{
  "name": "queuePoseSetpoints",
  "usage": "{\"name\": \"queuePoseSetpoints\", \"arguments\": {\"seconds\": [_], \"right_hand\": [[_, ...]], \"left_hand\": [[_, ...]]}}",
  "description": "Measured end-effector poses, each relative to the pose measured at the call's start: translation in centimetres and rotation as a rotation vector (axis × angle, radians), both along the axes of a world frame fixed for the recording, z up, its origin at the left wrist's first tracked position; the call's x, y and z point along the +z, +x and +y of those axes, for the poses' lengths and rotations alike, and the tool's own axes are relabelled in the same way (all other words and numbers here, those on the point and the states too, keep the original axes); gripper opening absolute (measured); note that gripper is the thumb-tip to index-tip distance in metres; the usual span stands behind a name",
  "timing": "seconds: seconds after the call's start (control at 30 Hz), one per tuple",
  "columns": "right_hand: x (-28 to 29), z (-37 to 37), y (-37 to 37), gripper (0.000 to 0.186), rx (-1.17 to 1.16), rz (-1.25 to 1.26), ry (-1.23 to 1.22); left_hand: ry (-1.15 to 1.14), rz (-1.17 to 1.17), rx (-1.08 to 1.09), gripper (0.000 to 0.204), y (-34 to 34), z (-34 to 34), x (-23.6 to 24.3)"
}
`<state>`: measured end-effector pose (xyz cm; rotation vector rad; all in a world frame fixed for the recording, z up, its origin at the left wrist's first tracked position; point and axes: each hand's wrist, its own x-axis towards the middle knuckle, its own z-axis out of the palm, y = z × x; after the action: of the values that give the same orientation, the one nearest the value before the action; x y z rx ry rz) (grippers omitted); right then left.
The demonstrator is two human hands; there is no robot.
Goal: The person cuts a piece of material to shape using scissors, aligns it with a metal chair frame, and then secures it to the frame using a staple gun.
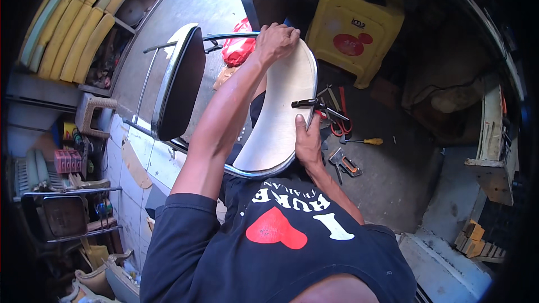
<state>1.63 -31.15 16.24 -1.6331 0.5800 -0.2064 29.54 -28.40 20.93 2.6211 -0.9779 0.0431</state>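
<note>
A metal-framed chair lies tipped over in front of me, its dark padded seat [181,87] to the left. The curved backrest [289,87] has a bare, pale inner panel edged by a chrome tube. My left hand [276,43] wraps over the far end of the backrest's rim. On the right edge, my right hand [309,141] grips the backrest, thumb on the pale panel and fingers mostly hidden behind. Just beyond that thumb, a black clamp-like tool [306,103] with a silver bar sits across the edge; its exact kind is unclear.
On the floor to the right are red-handled scissors [341,128], a yellow-handled screwdriver [370,141] and a staple gun [345,163]. A yellow plastic stool [356,25] stands beyond. Yellow foam pads [73,31] are stacked far left; a red bag [238,45] lies behind the chair.
</note>
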Motion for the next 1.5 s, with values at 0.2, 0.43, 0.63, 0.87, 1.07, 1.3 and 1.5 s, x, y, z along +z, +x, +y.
{"name": "queuePoseSetpoints", "arguments": {"seconds": [0.2,0.43,0.63,0.87,1.07,1.3,1.5], "right_hand": [[0.2,0.0,1.0,0.049,0.073,-0.020,0.002],[-1.0,-1.0,1.3,0.051,0.018,-0.024,-0.011],[-1.6,-0.8,1.7,0.050,0.060,-0.008,0.031],[-2.8,-0.5,1.7,0.046,0.047,-0.045,0.085],[-3.0,-0.7,1.2,0.045,0.087,-0.108,0.052],[-1.9,-1.6,1.9,0.042,0.015,-0.169,0.884],[-3.6,-2.3,1.2,0.045,0.118,-0.242,0.760]], "left_hand": [[-0.026,-0.026,-0.076,0.054,2.4,3.2,-0.2],[0.205,0.577,0.392,0.044,-13.1,15.1,0.2],[0.130,0.709,0.552,0.053,-23.1,18.6,-0.2],[0.076,0.450,0.351,0.058,-22.8,20.4,-2.9],[0.055,0.498,0.258,0.060,-22.6,20.9,-2.7],[0.073,0.456,0.231,0.061,-22.6,21.0,-3.2],[0.078,0.499,0.265,0.061,-22.7,20.7,-2.9]]}}
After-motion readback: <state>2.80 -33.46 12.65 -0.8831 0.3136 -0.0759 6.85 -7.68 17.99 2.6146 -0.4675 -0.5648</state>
